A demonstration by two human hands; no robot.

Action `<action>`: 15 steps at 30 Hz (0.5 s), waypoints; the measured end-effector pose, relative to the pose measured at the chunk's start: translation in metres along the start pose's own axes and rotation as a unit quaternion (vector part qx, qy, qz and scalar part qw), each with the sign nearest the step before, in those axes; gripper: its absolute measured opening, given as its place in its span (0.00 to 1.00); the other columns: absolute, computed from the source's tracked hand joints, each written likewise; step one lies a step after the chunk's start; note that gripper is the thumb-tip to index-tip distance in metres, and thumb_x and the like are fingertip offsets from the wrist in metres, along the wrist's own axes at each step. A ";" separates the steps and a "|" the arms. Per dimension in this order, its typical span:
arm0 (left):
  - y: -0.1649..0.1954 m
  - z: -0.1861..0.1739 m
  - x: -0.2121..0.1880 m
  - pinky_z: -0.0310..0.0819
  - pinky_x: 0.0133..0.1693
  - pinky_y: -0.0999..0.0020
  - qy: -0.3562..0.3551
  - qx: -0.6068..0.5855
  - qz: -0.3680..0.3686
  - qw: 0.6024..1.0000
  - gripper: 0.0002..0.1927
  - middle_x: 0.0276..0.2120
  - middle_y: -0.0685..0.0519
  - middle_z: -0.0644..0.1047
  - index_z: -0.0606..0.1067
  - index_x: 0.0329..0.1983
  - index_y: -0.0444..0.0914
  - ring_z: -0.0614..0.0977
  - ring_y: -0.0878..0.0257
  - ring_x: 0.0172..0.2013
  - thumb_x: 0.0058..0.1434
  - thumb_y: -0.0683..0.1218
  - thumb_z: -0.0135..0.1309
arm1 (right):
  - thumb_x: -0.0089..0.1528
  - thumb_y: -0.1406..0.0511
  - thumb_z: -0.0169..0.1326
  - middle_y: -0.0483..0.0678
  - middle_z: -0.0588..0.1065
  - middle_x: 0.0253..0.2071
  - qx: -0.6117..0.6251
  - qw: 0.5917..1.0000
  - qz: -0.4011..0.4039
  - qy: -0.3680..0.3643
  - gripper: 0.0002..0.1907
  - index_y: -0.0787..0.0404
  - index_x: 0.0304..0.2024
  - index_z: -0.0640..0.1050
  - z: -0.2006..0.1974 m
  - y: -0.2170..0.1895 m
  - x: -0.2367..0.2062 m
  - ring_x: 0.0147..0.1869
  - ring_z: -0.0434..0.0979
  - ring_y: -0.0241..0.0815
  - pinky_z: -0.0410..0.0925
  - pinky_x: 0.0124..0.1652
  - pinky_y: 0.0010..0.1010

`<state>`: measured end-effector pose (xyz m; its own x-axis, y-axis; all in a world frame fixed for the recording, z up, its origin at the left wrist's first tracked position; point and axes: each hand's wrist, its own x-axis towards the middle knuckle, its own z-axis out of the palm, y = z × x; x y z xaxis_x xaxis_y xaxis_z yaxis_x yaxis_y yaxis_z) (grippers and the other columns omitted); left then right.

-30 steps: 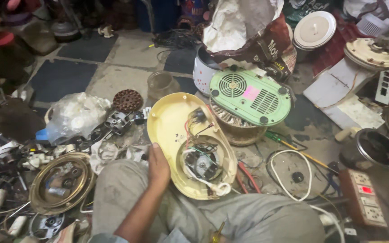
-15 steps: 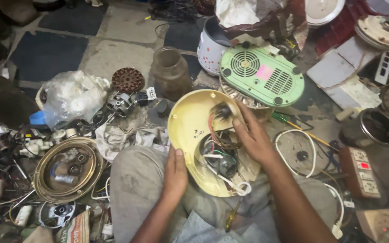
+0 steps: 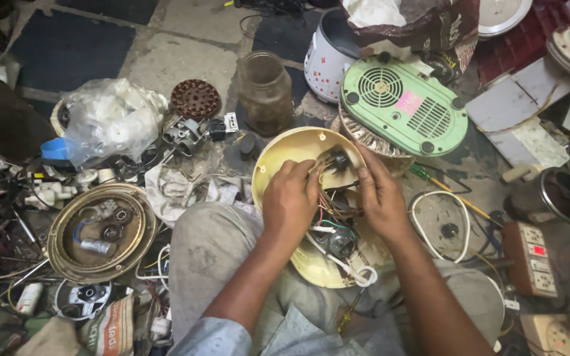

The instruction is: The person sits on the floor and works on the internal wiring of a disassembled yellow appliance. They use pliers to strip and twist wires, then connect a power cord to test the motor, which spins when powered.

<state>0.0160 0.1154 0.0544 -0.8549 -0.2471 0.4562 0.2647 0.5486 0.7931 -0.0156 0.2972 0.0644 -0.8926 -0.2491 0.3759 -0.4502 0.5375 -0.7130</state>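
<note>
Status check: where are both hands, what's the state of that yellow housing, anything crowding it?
Left hand and right hand both inside yellow housing, fingers at the wires. Housing open on lap. Green appliance base close behind.

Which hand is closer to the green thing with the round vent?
The right hand. It sits just below the green appliance base, close to its lower edge. The left hand is farther away, down and to the left, over the cream-coloured shell.

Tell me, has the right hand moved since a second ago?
Yes. The right hand came into view and now rests inside the cream round housing, beside the green appliance base.
</note>
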 end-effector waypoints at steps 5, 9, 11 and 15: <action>0.003 0.010 0.006 0.73 0.38 0.53 -0.032 -0.016 -0.039 0.999 0.09 0.35 0.46 0.76 0.81 0.45 0.39 0.80 0.47 0.35 0.62 0.45 0.59 | 0.73 0.63 0.43 0.57 0.71 0.68 0.006 1.000 0.010 -0.005 0.23 0.59 0.70 0.68 -0.003 0.007 0.000 0.72 0.70 0.49 0.62 0.66 0.36; 0.004 0.016 0.007 0.74 0.39 0.54 -0.036 -0.006 -0.032 0.999 0.10 0.36 0.47 0.76 0.81 0.44 0.39 0.80 0.48 0.36 0.60 0.44 0.60 | 0.73 0.64 0.43 0.57 0.70 0.69 0.004 1.000 -0.006 -0.004 0.23 0.59 0.70 0.68 -0.004 0.009 -0.001 0.73 0.69 0.50 0.62 0.67 0.37; 0.005 0.018 0.009 0.74 0.40 0.54 -0.023 0.002 -0.023 0.999 0.08 0.36 0.48 0.76 0.81 0.42 0.39 0.80 0.49 0.38 0.60 0.43 0.60 | 0.73 0.64 0.43 0.58 0.70 0.69 0.001 1.000 -0.008 -0.001 0.23 0.59 0.70 0.68 -0.004 0.008 -0.001 0.73 0.69 0.50 0.62 0.67 0.37; 0.007 0.015 0.009 0.74 0.40 0.54 -0.027 0.042 0.020 0.999 0.10 0.36 0.47 0.76 0.81 0.44 0.38 0.80 0.48 0.38 0.59 0.41 0.59 | 0.73 0.64 0.44 0.58 0.71 0.68 -0.014 1.000 -0.005 0.002 0.23 0.58 0.70 0.68 -0.004 0.004 -0.001 0.73 0.69 0.50 0.62 0.67 0.37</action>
<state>0.0033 0.1292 0.0574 -0.8681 -0.1814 0.4621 0.2623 0.6228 0.7371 -0.0167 0.3032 0.0636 -0.8880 -0.2520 0.3845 -0.4581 0.5567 -0.6930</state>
